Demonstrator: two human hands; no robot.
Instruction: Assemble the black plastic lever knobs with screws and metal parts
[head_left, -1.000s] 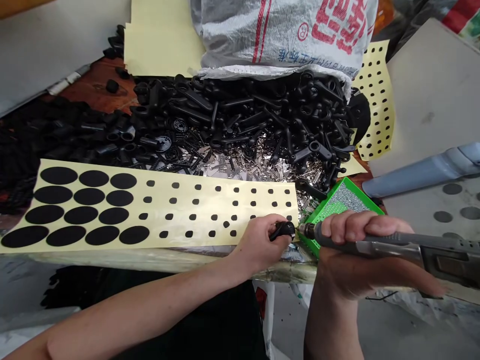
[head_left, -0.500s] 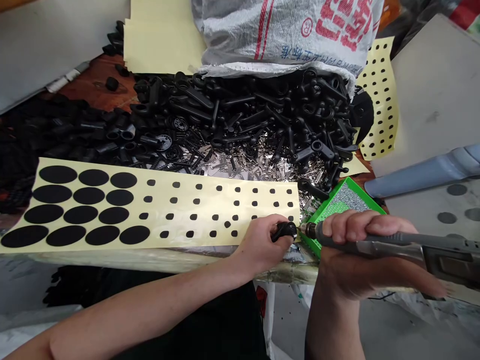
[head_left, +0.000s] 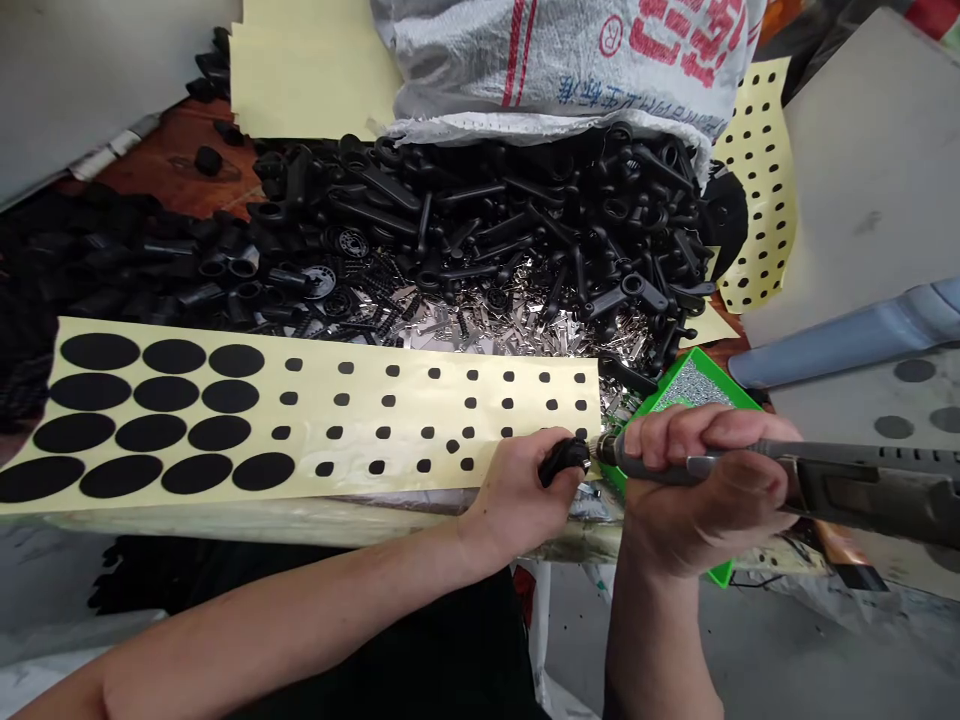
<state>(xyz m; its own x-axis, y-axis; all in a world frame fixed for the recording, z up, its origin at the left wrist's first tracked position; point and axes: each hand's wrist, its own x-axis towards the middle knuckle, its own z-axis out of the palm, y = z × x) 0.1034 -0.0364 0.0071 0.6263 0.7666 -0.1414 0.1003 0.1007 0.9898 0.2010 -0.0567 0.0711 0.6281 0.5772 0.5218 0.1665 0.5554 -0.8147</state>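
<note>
Right hand [head_left: 694,500] has drawn its thumb [head_left: 750,488] in, gripping the grey screwdriver [head_left: 862,495].

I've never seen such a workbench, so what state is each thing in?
Power tool: in the right hand; whether running, cannot tell
Black part: gripped in left hand, by tool's tip, contact unclear
Green tray: open, holding silvery bits, partly hidden
Dotted sheet: laid out, one gap among its small dots
Parts heap: loosely piled

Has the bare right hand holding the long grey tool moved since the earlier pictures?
Yes: the right hand has shifted slightly left, judged against the long black-dotted yellow paper sheet.
</note>
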